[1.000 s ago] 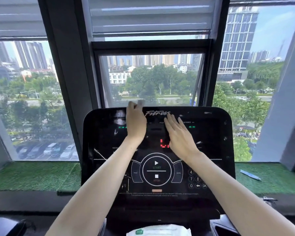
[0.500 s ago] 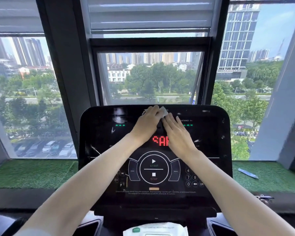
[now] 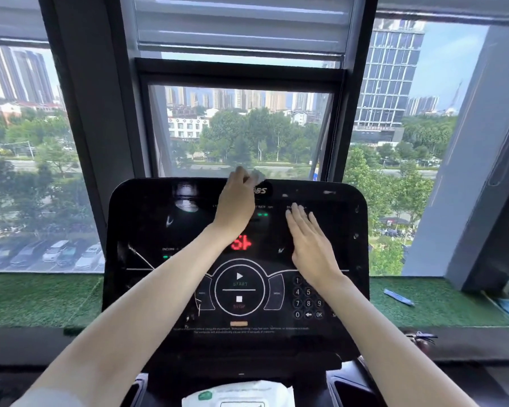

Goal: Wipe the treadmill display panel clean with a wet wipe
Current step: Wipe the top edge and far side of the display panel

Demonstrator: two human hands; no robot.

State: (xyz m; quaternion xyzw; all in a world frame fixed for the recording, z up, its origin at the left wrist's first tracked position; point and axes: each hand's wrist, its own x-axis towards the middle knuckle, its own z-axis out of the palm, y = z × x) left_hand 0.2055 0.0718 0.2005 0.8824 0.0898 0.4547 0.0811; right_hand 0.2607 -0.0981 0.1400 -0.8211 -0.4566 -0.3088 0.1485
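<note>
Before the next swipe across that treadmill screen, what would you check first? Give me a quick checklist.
1. Wet wipe held by left hand: ok, at the panel's top edge, though blurred.
2. Right hand clear of the wipe: ok, flat on the display panel, apart from the left.
3. Panel clean: not ok, pale smudges show upper right.
4. Treadmill idle: cannot tell; red digits are lit.
5. Spare wipes: ok, wipe pack sits below the console.

Daylit windows (image 3: 241, 127) fill the upper frame, a grey blind (image 3: 235, 22) at top centre; green turf sill (image 3: 39, 298) lower left and right.
</note>
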